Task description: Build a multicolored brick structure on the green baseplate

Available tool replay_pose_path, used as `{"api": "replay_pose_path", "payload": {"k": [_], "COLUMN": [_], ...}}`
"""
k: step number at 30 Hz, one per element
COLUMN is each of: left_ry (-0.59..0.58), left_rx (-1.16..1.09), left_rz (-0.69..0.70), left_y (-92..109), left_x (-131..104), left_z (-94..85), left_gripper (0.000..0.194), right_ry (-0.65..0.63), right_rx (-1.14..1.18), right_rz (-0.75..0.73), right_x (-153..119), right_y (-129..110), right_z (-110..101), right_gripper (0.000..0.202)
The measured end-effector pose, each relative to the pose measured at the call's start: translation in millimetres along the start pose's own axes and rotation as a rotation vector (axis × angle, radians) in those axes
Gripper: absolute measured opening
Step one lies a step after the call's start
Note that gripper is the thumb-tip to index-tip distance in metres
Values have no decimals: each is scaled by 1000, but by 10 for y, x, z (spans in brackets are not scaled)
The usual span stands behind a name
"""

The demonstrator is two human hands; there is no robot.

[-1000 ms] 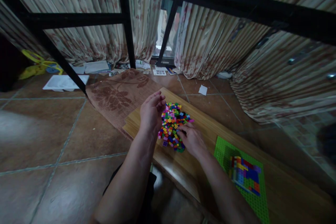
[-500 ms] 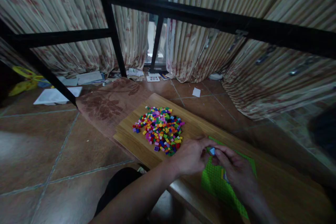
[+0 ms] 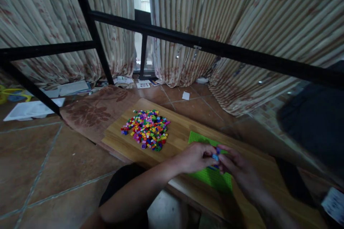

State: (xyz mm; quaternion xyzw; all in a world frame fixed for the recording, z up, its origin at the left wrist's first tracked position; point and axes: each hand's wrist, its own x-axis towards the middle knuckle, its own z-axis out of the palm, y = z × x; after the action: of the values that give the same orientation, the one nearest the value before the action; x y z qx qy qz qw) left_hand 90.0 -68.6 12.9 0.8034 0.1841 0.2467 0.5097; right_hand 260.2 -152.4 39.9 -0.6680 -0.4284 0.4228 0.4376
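Above the green studded baseplate (image 3: 220, 182), my left hand (image 3: 197, 157) and my right hand (image 3: 238, 166) meet with fingertips pinched together. Between them is a small light blue building brick (image 3: 215, 157), with a bit of purple brick (image 3: 218, 149) showing at the right fingertips. Both hands are closed on these pieces; whether the two are joined I cannot tell. Part of the plate and whatever sits on it under my hands is hidden. To the left lies a loose pile of multicoloured building bricks (image 3: 147, 128).
Everything rests on a long wooden board (image 3: 174, 143), its far left corner over a brown patterned cloth (image 3: 94, 111). A white tray (image 3: 33, 109) and papers lie on the tiled floor. Black frame bars (image 3: 166, 32) stand before striped curtains; a dark object (image 3: 314, 121) is at right.
The view has swung right, so the pile and baseplate appear further left. My hands stay together over the plate, and a purple piece now shows beside the light blue brick.
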Motion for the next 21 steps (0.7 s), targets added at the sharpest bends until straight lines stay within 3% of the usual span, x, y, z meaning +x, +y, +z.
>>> {"api": "replay_pose_path", "payload": {"k": [4,6,8,13,17,21], "left_ry": [149,165,151,167,188,155], "left_rx": [209,302,366,419,382,374], "left_rz": [-84,-99,-108,-148,-188,-206], "left_y": [-112,-175,-225,-316,-386,-416], "left_x": [92,189,307,585,693,714], "left_z": [-25,-8,42,212,296,332], "left_gripper": [16,17,19,18,19,20], "right_ry": [300,462,543,469,370,342], "right_rx": [59,106,135,152,201,247], "right_rz": [-84,-97,-79,-20,-12,17], "right_x": [199,328,442,568,553,529], "right_y": [155,315,492,781,819,826], "right_z": [-361,-539,-630,-472,-309,-288], "right_gripper": [51,48,46,37,40,43]}}
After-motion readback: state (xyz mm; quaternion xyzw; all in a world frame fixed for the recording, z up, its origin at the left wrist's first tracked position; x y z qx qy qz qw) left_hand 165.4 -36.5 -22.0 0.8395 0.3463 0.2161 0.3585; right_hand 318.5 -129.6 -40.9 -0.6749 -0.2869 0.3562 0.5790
